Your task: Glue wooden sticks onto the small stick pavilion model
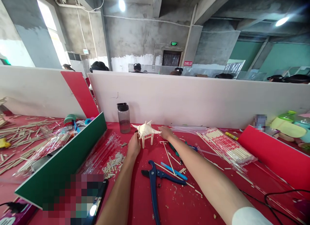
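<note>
A small pavilion model [146,131] built of pale wooden sticks stands on the red table, with a pointed roof, upturned corners and thin legs. My left hand [134,144] is at its left side, fingers closed on the model near a leg and the roof edge. At the roof's right corner, my right hand [166,133] has its fingers bent together around the tip; the fingertips are small and partly hidden. Nearer to me lie a blue-handled cutter [153,183], a light blue pen [173,171] and several loose sticks [169,157].
A water bottle [124,120] stands behind my left hand, before the white partition [193,102]. Stick offcuts [112,166] and a green board [65,160] are on the left. Bagged sticks [227,144], a red board [273,157] and black cables [268,199] lie right.
</note>
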A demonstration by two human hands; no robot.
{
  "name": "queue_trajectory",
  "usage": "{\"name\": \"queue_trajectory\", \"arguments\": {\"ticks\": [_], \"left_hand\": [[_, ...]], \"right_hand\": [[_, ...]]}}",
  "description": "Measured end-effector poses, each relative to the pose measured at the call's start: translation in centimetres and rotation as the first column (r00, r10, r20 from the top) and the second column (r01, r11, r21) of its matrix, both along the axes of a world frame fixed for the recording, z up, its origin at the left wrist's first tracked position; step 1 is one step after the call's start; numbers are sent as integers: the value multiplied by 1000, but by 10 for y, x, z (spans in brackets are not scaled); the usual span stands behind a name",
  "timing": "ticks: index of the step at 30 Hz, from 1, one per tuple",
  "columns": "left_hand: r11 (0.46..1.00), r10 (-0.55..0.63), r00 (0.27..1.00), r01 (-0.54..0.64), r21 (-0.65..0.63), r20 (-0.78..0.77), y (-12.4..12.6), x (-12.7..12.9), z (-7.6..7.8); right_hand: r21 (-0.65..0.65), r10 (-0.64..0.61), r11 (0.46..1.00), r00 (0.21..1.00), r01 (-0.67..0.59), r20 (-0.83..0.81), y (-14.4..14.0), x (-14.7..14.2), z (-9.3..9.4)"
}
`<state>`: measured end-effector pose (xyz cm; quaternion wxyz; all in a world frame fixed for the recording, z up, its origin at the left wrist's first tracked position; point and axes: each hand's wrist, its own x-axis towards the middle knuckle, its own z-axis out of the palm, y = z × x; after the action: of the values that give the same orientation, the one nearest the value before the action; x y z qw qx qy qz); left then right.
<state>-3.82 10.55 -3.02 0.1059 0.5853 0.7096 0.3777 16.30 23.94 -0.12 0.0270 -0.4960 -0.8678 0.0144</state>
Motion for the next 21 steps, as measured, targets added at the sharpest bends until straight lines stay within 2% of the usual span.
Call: {"name": "queue_trajectory", "arguments": {"ticks": [7,13,17,21], "left_hand": [[1000,21,999,-21,-13,-48,3,-3,0],[999,36,997,-37,-10,-75,4,-3,0],[999,40,996,-41,-5,-78,8,-4,-4],[999,45,996,-45,-1,-71,10,-5,-5]], "right_hand": [[-4,-17,1000,1000,17,14,-4,-2,3],[-11,-5,1000,1000,5,19,-16,4,18],[11,83,997,996,-83,-32,-47,17,27],[32,210,978,976,-208,-65,-92,19,23]]}}
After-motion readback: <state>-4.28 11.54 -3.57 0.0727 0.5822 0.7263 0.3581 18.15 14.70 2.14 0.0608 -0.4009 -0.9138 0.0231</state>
